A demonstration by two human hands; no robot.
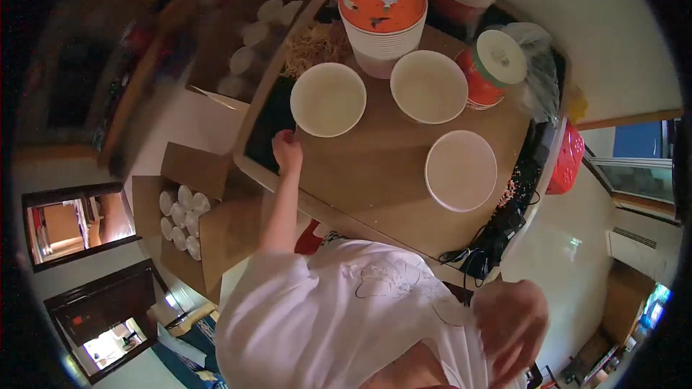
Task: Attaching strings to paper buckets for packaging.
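My left hand (287, 148) reaches out over the brown table (375, 173), its curled fingers at the near left rim of an empty white paper bowl (328, 99). Whether the fingers grip the rim is too small to tell. A second empty white bowl (429, 86) stands to the right of the first. Nearer to me sits a third bowl closed with a white lid (461, 171). My right hand (508, 324) is blurred, low at the right beside my white shirt, fingers spread with nothing in them.
A tall stack of orange-patterned paper bowls (382, 7) stands at the table's far side, with pale noodles (313, 47) to its left. A lidded orange stack (490, 65) lies tipped in a plastic bag. Cardboard boxes of white lids (180, 220) stand left; red basket (566, 158) and cables (490, 241) right.
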